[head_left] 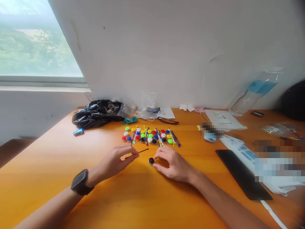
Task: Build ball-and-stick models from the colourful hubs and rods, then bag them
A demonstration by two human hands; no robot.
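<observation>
My left hand, with a black watch on its wrist, pinches a thin dark stick that points right, just above the orange table. My right hand rests on the table with its fingertips closed on a small black round wheel. The stick's tip is a little above and left of the wheel, apart from it. Beyond both hands lies a cluster of several coloured round pieces and coloured sticks.
A black plastic bag lies at the back left, a clear bag and papers behind the cluster. A black phone and sheets lie to the right, a water bottle by the wall. A small blue item lies at the left.
</observation>
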